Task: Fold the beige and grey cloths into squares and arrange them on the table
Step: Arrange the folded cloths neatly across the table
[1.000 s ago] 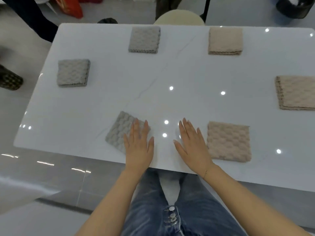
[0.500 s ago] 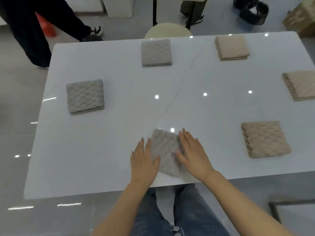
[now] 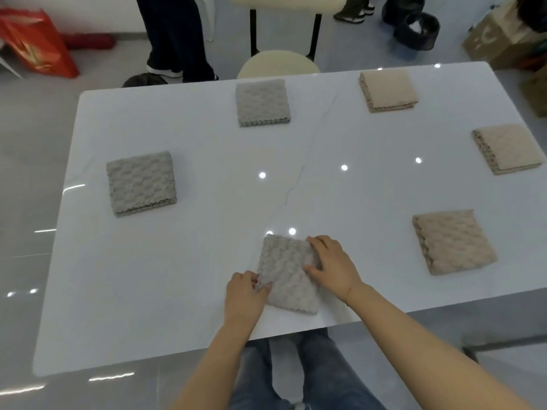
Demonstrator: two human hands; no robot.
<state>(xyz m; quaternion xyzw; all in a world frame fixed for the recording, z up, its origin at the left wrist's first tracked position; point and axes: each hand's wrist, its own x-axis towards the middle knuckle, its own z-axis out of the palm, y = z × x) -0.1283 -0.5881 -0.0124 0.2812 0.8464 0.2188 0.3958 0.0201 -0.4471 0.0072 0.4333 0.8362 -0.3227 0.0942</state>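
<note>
Your left hand (image 3: 243, 294) pinches the folded grey waffle cloth's (image 3: 288, 276) left edge, right hand (image 3: 331, 266) fingers spread flat on it; glossy white worktop (image 3: 207, 247) bare either side.

No text, label, brand or number can be read anywhere. The red bag (image 3: 35, 44), far beyond the left hand (image 3: 244, 294), carries pale markings too blurred to read. The cardboard box (image 3: 492, 39), far beyond the right hand (image 3: 333, 266), bears faint unreadable shapes.

Plain workroom — glossy white table (image 3: 207, 143), stool (image 3: 278, 65), cardboard boxes (image 3: 491, 39).
</note>
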